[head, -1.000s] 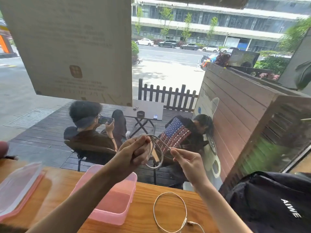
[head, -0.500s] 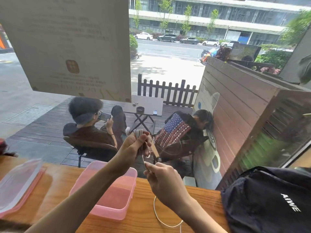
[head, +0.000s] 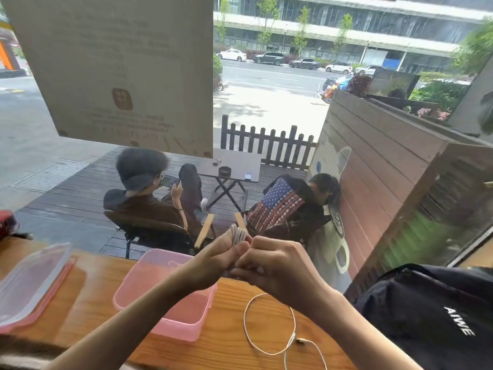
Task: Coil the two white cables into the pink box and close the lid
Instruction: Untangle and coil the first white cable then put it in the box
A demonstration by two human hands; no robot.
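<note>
Now curled tight, the fingers (head: 234, 251) of the left hand (head: 213, 259), gripping a coiled white cable (head: 238, 235) whose loops stand up above the knuckles. Curled too, the right hand (head: 269, 263), touching the left one and pinching at the lower part of the same coil; whether a loose end is between those fingertips, cannot tell. Held in the air above the far edge of the wooden tabletop (head: 229, 340), long axis of the bundle nearly upright. Directly below and to the left, the pink box (head: 149, 284), open, under the left forearm, so nearer to the left hand. Probably only a short lowering toward the left needed to drop the coil inside. Lying loose on the tabletop under the right wrist, the second white cable (head: 269, 324), not coiled yet. Far left, apart from the box, the clear lid (head: 32, 279).
</note>
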